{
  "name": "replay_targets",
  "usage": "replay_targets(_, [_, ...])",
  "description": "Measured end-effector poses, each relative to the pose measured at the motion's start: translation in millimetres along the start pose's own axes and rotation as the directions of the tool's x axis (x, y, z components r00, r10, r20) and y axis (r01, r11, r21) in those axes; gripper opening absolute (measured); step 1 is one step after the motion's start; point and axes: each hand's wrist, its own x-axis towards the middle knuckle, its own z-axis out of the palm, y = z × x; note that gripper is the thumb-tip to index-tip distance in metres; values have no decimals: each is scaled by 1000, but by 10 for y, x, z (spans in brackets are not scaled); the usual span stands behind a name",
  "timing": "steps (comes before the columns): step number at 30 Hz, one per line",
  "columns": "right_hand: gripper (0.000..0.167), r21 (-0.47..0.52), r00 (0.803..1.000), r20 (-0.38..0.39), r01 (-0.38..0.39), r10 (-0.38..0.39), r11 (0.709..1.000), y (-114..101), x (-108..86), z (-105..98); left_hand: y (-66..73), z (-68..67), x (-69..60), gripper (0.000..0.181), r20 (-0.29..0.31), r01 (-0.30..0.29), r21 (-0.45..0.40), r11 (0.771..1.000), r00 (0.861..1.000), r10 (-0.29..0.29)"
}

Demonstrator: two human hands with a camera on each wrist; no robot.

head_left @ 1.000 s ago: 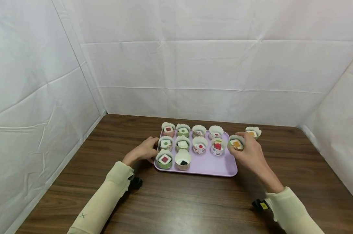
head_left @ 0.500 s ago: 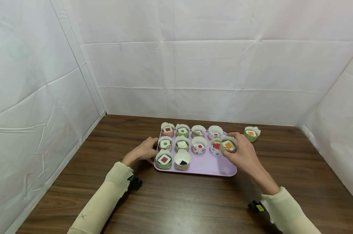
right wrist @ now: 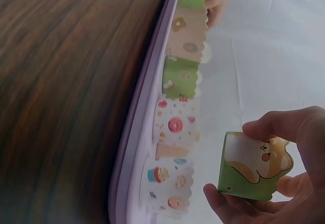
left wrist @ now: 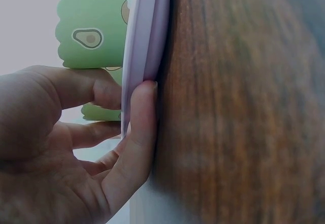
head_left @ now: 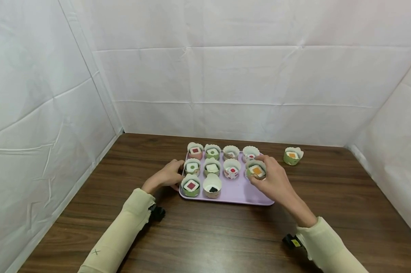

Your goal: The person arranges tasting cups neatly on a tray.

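A green paper baking cup (right wrist: pixel 249 170) with a dog print is pinched by my right hand (head_left: pixel 272 178), held above the tray's right side. Inside it lies a white piece with an orange square on top. The cup hides the patterned cup beneath it in the head view. My left hand (head_left: pixel 169 174) grips the left rim of the lilac tray (head_left: pixel 246 195), thumb and fingers on either side of the edge in the left wrist view. Next to that hand stands a green avocado-print cup (left wrist: pixel 96 26). Other filled cups, such as a pink one (head_left: pixel 195 151), stand in rows on the tray.
Another green cup (head_left: pixel 292 156) with an orange-topped piece stands on the brown wooden table (head_left: pixel 205 239), right of the tray. In the front row a cup (head_left: pixel 212 187) holds a dark piece. White cloth walls (head_left: pixel 239 76) enclose the back and sides.
My right hand has carried the green cup leftward, from the tray's right edge to above the second row. The left hand has stayed on the rim.
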Motion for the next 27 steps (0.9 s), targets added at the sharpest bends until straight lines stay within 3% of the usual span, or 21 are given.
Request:
replay_targets(16, [58,20,990,97,99,-100,995,-173,-31,249,2,-1,2,42,0,5,4,1000,1000,-5])
replay_targets(27, [56,0,981,155,119,-117,993,-166,-55,424,-3,-13,10,43,-1,0,10,1000,1000,0])
